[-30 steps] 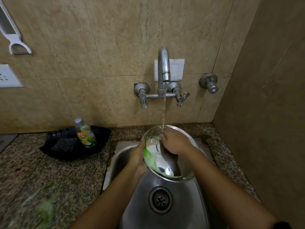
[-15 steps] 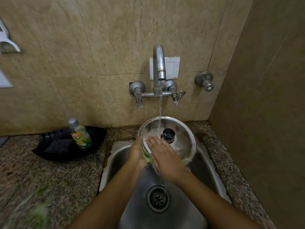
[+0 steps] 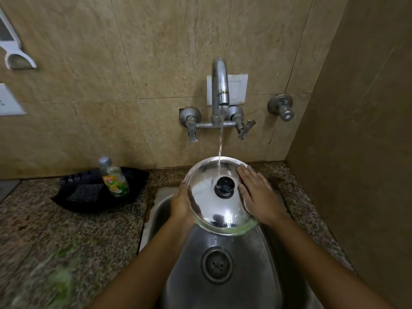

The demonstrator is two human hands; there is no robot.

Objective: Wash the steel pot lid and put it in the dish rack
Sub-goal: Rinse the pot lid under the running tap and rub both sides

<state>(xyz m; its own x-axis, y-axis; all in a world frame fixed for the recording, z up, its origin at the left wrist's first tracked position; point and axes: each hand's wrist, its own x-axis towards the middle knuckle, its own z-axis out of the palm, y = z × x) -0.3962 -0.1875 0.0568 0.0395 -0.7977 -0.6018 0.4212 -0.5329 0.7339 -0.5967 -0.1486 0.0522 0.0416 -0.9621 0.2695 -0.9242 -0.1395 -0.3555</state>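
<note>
Steel pot lid (image 3: 214, 195) between hands, knob up, under tap stream above sink (image 3: 223, 253). Left hand (image 3: 181, 205) grips left rim; right hand (image 3: 256, 195) flat, fingers spread on right side.

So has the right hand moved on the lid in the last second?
Yes. The right hand has slid from the lid's underside near the water stream to its right rim, beyond the black knob, farther right of the tap.

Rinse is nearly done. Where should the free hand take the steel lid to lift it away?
By the black knob, from above with the right hand. The lid faces up, so the knob stands clear; the domed steel is wet and slick.
</note>
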